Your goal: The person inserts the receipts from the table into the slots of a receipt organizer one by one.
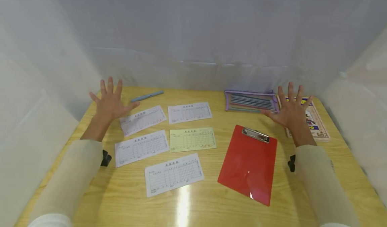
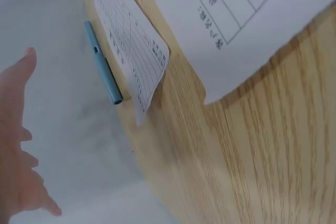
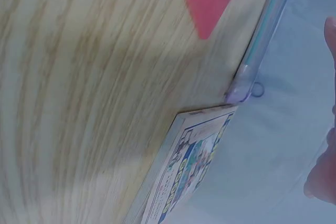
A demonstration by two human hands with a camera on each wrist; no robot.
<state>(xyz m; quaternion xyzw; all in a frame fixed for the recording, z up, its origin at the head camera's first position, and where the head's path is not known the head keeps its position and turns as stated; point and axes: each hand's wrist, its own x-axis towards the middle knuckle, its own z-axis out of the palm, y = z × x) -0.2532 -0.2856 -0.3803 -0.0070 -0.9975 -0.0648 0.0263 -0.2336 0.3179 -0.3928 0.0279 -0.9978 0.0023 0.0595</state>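
Left hand (image 1: 109, 104) and right hand (image 1: 288, 112) were both empty, fingers spread apart: left near the back-left white printed paper slip (image 1: 143, 120), right near the cream-bordered illustrated book (image 1: 318, 119). A light edge pinch probably suited the slip best; a two-sided grip, the book.

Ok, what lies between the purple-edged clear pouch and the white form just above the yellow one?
In the head view, only bare wooden tabletop shows between the purple-edged clear pouch and that white form.
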